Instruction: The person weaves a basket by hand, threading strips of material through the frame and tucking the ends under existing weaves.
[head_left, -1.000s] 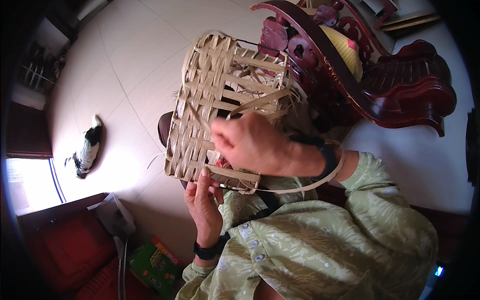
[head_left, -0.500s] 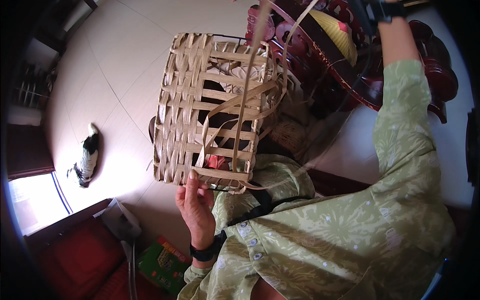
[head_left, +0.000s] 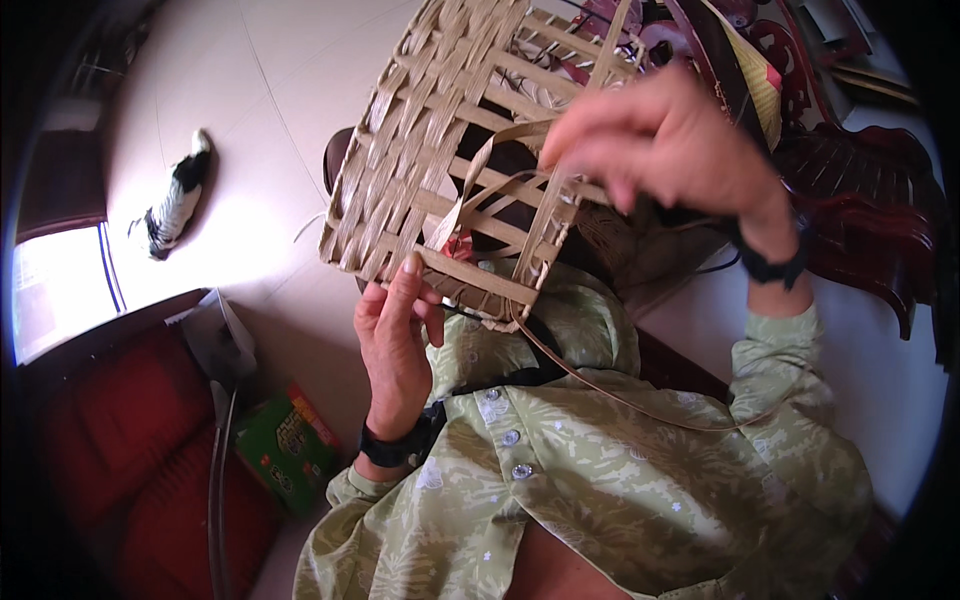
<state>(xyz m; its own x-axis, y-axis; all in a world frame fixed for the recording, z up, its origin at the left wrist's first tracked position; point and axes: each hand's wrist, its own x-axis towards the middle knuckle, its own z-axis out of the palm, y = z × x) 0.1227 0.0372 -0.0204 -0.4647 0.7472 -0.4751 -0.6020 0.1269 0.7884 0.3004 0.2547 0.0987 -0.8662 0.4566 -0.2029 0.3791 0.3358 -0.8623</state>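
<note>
A tan basket [head_left: 420,120] woven from flat strips is tilted above my lap. Its left part is densely woven, while the right part has open gaps between crosswise strips. My left hand [head_left: 398,325] grips its near edge, thumb on top and fingers underneath. Over the right side of the basket is my right hand [head_left: 660,150], smeared by motion, with its fingers curved down toward the loose strips; whether they pinch one is unclear. One loose strip [head_left: 480,170] curls up from the weave. A long thin strip [head_left: 620,392] trails from the near corner across my shirt.
Carved dark red wooden furniture [head_left: 860,210] stands at the right, with a yellow woven piece [head_left: 750,75] near it. A black and white animal [head_left: 178,195] lies on the tiled floor at the left. A green box [head_left: 285,455] and a red seat [head_left: 130,400] are at lower left.
My right hand has come down from the upper right to the basket's right side. The basket has tilted and shifted up and right in the picture; my left hand keeps its grip.
</note>
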